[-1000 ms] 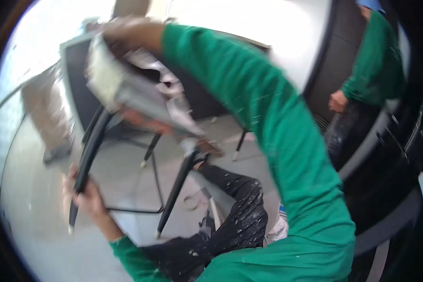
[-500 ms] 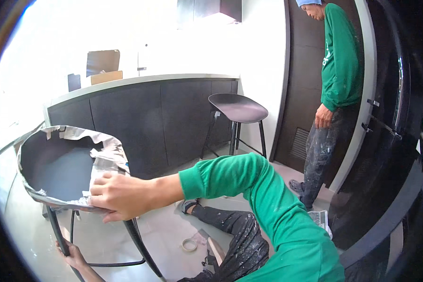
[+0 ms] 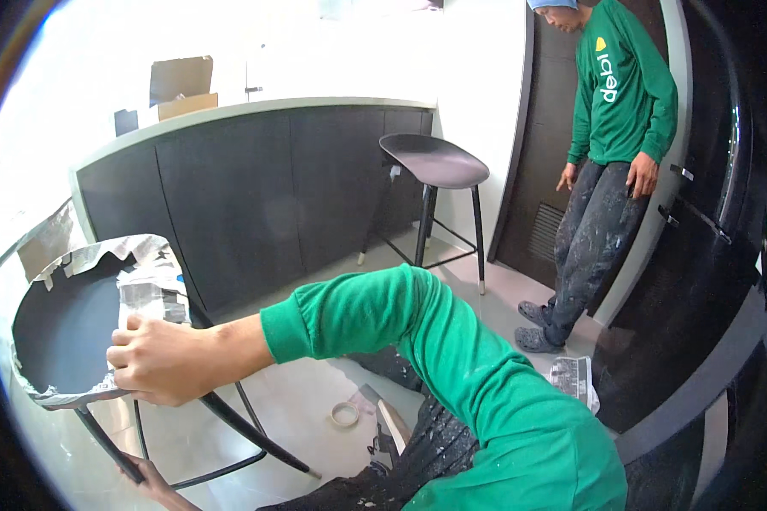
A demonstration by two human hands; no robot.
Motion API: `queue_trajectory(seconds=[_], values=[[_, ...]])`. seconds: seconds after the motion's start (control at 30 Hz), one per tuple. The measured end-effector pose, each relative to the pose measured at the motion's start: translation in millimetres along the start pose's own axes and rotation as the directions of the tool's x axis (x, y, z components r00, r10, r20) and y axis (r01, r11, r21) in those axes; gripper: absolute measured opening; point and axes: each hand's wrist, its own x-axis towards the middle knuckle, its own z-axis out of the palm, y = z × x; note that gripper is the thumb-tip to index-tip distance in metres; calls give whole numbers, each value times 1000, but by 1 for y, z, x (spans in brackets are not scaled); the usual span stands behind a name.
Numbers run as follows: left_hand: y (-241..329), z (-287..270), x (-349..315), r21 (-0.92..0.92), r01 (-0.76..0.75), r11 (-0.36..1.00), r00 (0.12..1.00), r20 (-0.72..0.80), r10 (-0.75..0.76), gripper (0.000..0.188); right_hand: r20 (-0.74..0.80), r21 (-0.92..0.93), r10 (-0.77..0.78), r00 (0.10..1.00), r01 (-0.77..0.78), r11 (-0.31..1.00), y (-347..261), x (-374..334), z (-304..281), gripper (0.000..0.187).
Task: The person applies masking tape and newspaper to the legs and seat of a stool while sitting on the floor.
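Crumpled newspaper wraps the rim of a black stool at the lower left of the frame, its dark seat bare in the middle. The right hand lies on the near right part of that rim; its grip is closed, fingers bent over the papered edge. At the bottom left, the left hand is against one of the stool's black legs — how far its grip closes round the leg cannot be told, since much of the hand is hidden.

A roll of tape lies on the floor in the lower middle, near the person's paint-flecked trousers. Above the centre stands a second black stool, with light tips on its legs. Behind it a dark-panelled counter runs across the upper left, its pale worktop bearing an open cardboard box.

At the upper right another person stands before a brown door — green top, blue head covering, spattered dark trousers, arms lowered. Folded newsprint lies on the floor below that person's shoes.
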Motion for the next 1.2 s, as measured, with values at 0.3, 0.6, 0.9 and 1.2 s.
queue_trajectory(seconds=[0.3, 0.6, 0.9, 1.2], values=[[-6, 2, -16, -7, -27, 1000, 997, -77, 26, 30, -31, 16, -23, 999, 23, 1000, 10, 0, 11, 17], [36, 2, -6, 509, -193, 839, 955, 295, 41, 49, -82, 222, 45, 996, -25, 975, -2, -7, -10, 59], [-92, -42, -81, 972, -191, 138, 893, 114, 436, 61, -45, 195, 491, 870, -475, 858, 50, -227, -30, 68], [-115, -78, -61, 544, 97, -833, 989, 44, 144, 30, 259, -275, 960, -107, -961, -33, 22, -587, 74, 84]])
